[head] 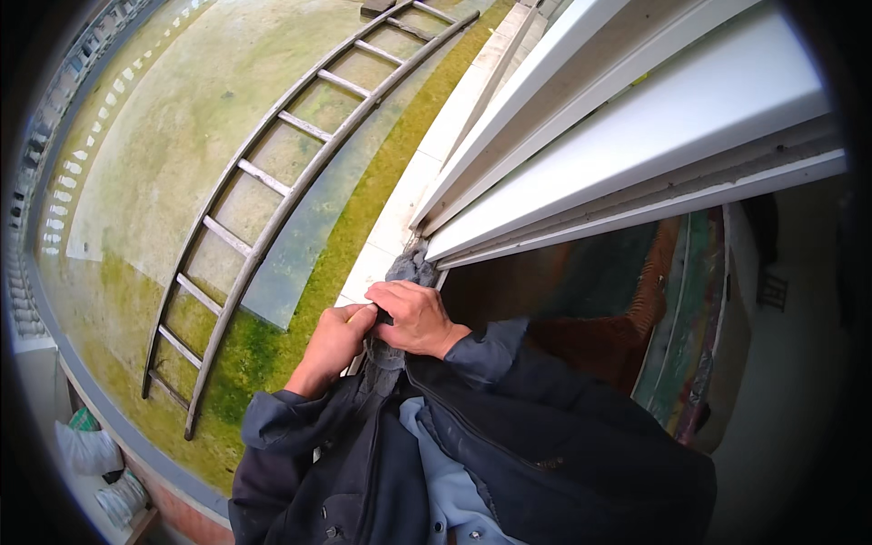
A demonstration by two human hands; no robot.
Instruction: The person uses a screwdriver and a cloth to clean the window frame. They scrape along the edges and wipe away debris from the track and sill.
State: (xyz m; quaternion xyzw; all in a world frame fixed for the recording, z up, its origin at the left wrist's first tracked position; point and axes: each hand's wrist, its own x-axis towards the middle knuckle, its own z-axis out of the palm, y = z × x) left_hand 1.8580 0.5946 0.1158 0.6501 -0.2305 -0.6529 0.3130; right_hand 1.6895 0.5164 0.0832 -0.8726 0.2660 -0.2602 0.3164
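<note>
My left hand point(337, 340) and my right hand point(419, 319) meet low in front of my chest, at the end of a white window or door frame point(613, 150). Thumbs and fingers of both pinch together around a small dark object point(383, 315), mostly hidden by the fingers, so its kind is unclear. Just beyond the right knuckles, rough grey mortar point(413, 264) fills the gap at the frame's foot. More grey mortar point(383, 357) lies along the sill below my wrists, close to my jacket.
A long wooden ladder point(252, 252) lies on the mossy, wet concrete point(170, 136) to the left. Pale tiles point(392, 238) edge the wall. Inside the opening, a brown-edged piece of furniture point(633, 327) stands at right. White sacks point(88, 449) sit at lower left, past a ledge point(136, 415).
</note>
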